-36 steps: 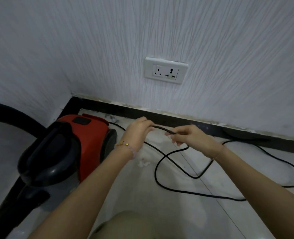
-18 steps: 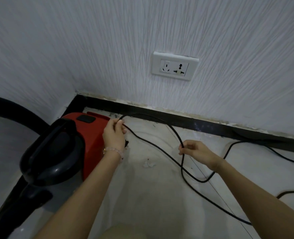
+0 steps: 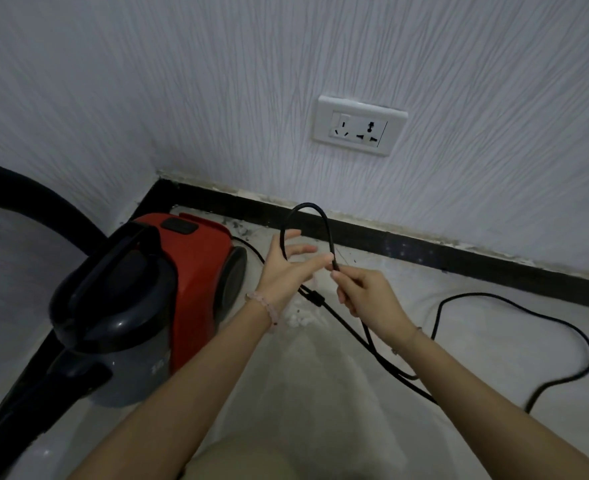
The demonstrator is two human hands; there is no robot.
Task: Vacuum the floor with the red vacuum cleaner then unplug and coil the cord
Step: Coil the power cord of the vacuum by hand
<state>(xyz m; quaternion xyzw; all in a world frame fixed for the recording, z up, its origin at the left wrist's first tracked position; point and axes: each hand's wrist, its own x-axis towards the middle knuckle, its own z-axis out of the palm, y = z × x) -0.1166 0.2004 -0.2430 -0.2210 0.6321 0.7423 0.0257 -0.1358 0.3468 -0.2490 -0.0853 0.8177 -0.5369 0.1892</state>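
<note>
Wall (image 3: 459, 64): textured white, rising beyond both hands.
Floor (image 3: 320, 393): pale, lying beneath both hands and carrying the slack.
Red vacuum cleaner (image 3: 196, 271): stands in the corner just left of the left wrist, probably parked close so the machine end of the lead stays short.
Hose (image 3: 37, 199): black, arcing away further left.
Cord (image 3: 320, 216): black. One loop stands up above and between the hands. The rest trails in loose curves on the floor to the right of the right hand.
Socket (image 3: 359, 125): on the wall above and beyond the right hand, with no plug in it (unplugging is judged complete; coiling is the step in hand).
Left hand (image 3: 286, 268): fingers straight and spread, with the loop crossing the palm beside the thumb. It apparently acts as the former on which turns are laid.
Right hand (image 3: 369, 299): thumb and forefinger pinch the cord at the loop's right leg, with the other fingers curled round it, feeding length toward the left palm.
Bracelet (image 3: 269, 308): pale beads on the left wrist.
Debris (image 3: 300, 317): white scraps on the floor beside the left wrist.
</note>
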